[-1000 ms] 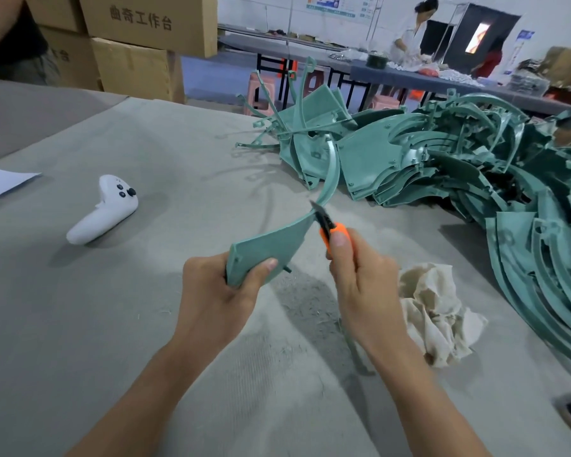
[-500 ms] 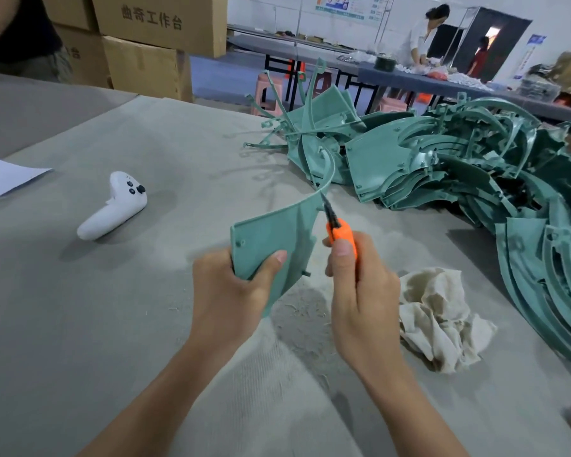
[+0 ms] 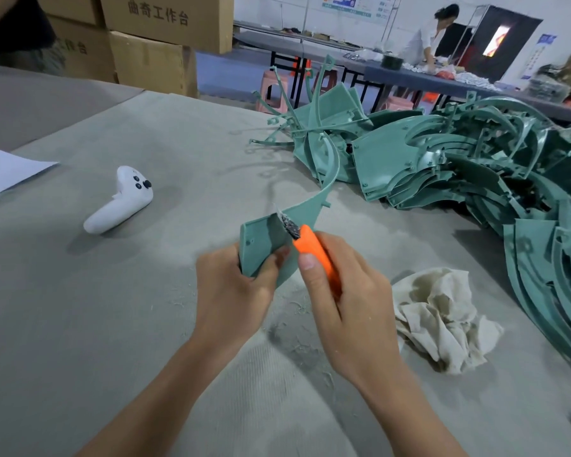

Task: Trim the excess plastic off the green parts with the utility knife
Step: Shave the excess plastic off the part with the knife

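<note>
1. The green part [image 3: 264, 237] is up off the table [image 3: 80, 324], in the middle and near you. Your left hand [image 3: 231, 291] grips its flat near end, with the thumb on the front and the fingers curled behind.
2. The part looks thin and light. The flat end looks stiff, but the long curved strip that runs far and to the right looks bendy. I think the flat end, close to the cut, is the best place to hold it so it does not wobble. The smooth plastic may slip.
3. Your right hand [image 3: 350, 301] is wrapped round the orange knife [image 3: 314, 252], with the thumb lying along the handle. The blade sits at the top edge of the flat end, near your left thumb, so watch that thumb.
4. The blade is blurry. You cannot tell how far out it is, or just where it bites. The back of the part is hidden.
5. Small shavings lie on the table under your hands.
6. A crumpled rag [image 3: 439, 318] lies just to the right.
7. The pile of green parts [image 3: 475, 169] is far and to the right. The picture edge cuts it off, and the parts are too tangled to count.
8. A white controller [image 3: 119, 199] lies well to the left.
</note>
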Demonstrator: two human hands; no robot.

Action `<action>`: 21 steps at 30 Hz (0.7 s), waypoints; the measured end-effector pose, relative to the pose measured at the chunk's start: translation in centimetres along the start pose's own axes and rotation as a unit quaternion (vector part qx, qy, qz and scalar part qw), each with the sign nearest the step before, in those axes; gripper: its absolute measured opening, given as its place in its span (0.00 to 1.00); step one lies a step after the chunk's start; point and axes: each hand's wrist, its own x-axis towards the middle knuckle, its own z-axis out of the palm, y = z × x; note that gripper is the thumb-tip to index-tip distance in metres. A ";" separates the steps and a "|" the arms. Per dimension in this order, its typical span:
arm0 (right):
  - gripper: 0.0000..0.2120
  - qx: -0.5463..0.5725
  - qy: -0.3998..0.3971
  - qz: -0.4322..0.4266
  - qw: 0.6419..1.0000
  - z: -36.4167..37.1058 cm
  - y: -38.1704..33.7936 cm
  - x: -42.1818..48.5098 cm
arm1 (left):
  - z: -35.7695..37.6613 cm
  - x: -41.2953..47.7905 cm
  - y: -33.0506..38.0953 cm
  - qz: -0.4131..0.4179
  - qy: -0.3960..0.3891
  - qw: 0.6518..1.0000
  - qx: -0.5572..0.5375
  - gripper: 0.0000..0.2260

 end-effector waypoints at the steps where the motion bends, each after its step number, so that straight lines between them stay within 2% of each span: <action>1: 0.22 -0.007 0.008 -0.003 1.000 -0.1 0.1 0.1 | 0.0 0.0 0.0 0.002 -0.001 1.000 -0.001 0.16; 5: 0.22 -0.022 0.020 -0.007 1.000 -0.3 0.8 0.3 | 0.1 0.0 0.0 0.014 -0.029 0.999 0.007 0.14; 10: 0.20 -0.080 0.065 -0.037 0.994 -0.3 1.3 0.4 | 0.2 0.0 0.3 -0.066 -0.083 0.993 -0.058 0.08; 18: 0.19 -0.135 0.091 -0.048 0.986 0.4 1.3 0.4 | 0.3 -0.1 0.6 -0.093 -0.082 0.990 -0.070 0.06; 21: 0.20 -0.134 0.113 -0.008 0.984 0.0 2.1 0.8 | 0.2 -0.1 0.7 -0.110 -0.079 0.987 -0.081 0.06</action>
